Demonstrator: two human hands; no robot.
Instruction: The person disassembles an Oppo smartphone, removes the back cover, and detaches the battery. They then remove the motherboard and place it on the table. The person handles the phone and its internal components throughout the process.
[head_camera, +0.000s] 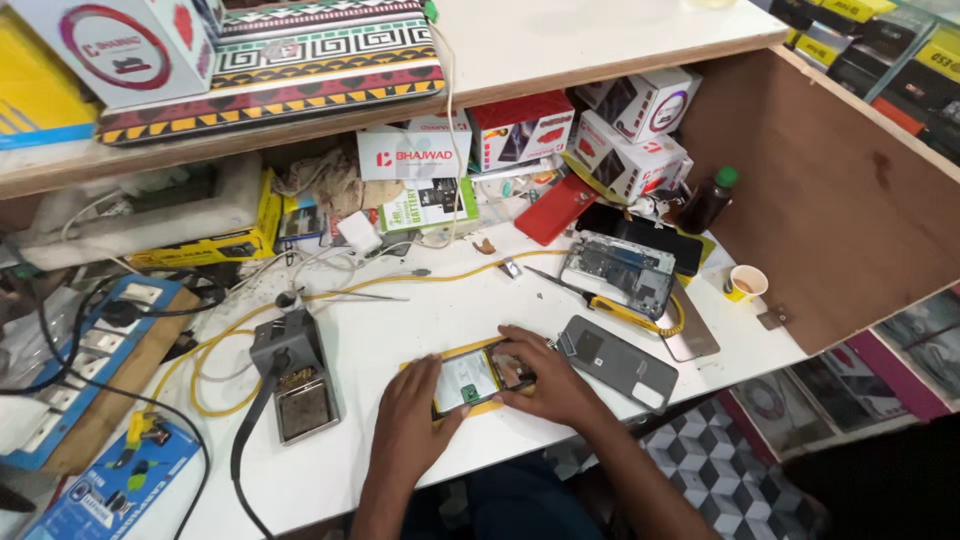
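A: What sits nearest the person?

B: Both hands rest on an opened phone (478, 378) lying on a yellow mat (455, 356) at the white bench's (400, 330) near edge, at six o'clock. The left hand (415, 400) lies flat over the phone's left end, fingers spread and pressing down. The right hand (540, 375) curls over the right end, fingertips (505, 352) pressed on the phone's upper part; whether they pinch anything cannot be told.

A: And just beside them?

B: At three o'clock from the phone, touching the right hand's side, lies a grey back cover (620, 362). At nine o'clock stands a grey soldering stand (295, 375), with a yellow cable (230, 340) looping around it.

A: Farther out?

B: Towards one o'clock a second phone (620, 270) lies open, its circuit board showing. A small paper cup (746, 283) stands at two o'clock, near a dark bottle with a green cap (708, 200). At twelve o'clock a red case (555, 208) lies before stacked white boxes (630, 130). At nine o'clock, far left, a blue power strip (90, 360) lies along the edge.
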